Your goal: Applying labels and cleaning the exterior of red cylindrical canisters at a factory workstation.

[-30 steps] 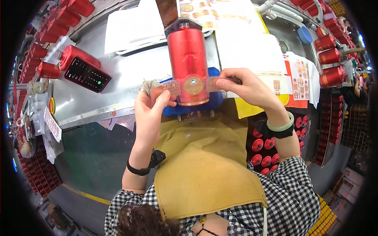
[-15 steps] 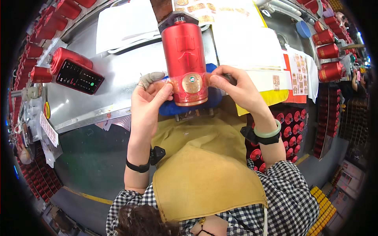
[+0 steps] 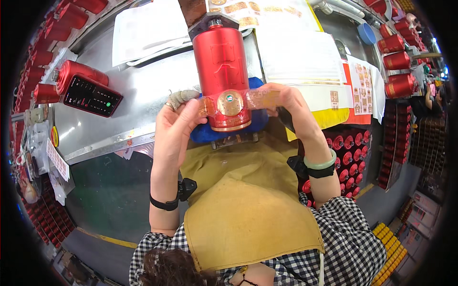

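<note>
A red bottle (image 3: 220, 57) lies with its neck away from me, against a metal bracket (image 3: 202, 26), and its base on a blue pad (image 3: 259, 120). Across its lower part runs a clear label strip (image 3: 257, 98) with gold print, a round gold emblem (image 3: 231, 103) at its middle. My left hand (image 3: 172, 121), with grey finger covers (image 3: 184, 97), pinches the strip's left end close to the bottle's side. My right hand (image 3: 296, 108) is closed on the right end, stretched out away from the bottle. Something dark, partly hidden, sits under the right palm.
Left on the metal bench (image 3: 138, 90), a phone (image 3: 92, 95) leans against another red bottle (image 3: 83, 71). White sheets (image 3: 300, 57) and gold-printed label sheets (image 3: 361, 86) cover the right side. Racked red bottles (image 3: 350, 155) stand low at right. A blue cup (image 3: 367, 34) is farther back.
My right hand has moved a little right and changed its grip, and more of the strip's right end shows beside the bottle. My left hand still pinches its end. The view has shifted slightly.
</note>
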`<state>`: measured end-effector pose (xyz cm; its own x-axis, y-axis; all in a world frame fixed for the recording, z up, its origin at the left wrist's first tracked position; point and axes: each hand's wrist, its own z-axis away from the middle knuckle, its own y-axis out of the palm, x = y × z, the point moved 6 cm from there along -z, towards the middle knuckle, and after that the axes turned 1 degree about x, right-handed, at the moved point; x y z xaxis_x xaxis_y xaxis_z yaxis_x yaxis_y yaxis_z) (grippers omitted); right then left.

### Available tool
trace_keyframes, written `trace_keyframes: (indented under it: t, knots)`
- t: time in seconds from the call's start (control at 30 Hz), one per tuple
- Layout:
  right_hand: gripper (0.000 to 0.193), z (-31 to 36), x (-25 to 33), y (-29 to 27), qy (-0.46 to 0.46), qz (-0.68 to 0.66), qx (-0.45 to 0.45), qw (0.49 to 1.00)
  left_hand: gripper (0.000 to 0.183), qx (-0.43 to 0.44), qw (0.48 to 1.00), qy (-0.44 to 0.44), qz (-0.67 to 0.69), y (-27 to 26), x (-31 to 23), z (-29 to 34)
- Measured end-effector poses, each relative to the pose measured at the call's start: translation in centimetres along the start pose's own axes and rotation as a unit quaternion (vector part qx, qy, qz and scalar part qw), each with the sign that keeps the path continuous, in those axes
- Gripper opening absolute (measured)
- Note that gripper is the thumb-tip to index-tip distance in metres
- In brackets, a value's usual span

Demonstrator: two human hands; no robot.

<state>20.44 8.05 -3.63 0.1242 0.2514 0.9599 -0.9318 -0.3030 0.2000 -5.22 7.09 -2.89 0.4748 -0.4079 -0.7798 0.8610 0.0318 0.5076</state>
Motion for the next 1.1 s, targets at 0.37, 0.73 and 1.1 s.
trace_keyframes:
  t: [0.37,0.73,1.1]
  knots:
    - [0.020,-0.4,0.6,1.2,0.020,0.102,-0.102,0.989,0.032,0.009,0.997,0.037,-0.069,-0.3,0.6,-0.3]
    - [0.022,-0.5,0.4,1.2,0.019,0.100,-0.097,0.990,0.034,0.014,0.996,0.036,-0.075,-0.1,0.4,-0.5]
    - [0.024,-0.5,0.4,1.3,0.016,0.116,-0.096,0.989,0.031,0.019,0.998,0.026,-0.063,-0.4,0.7,-0.6]
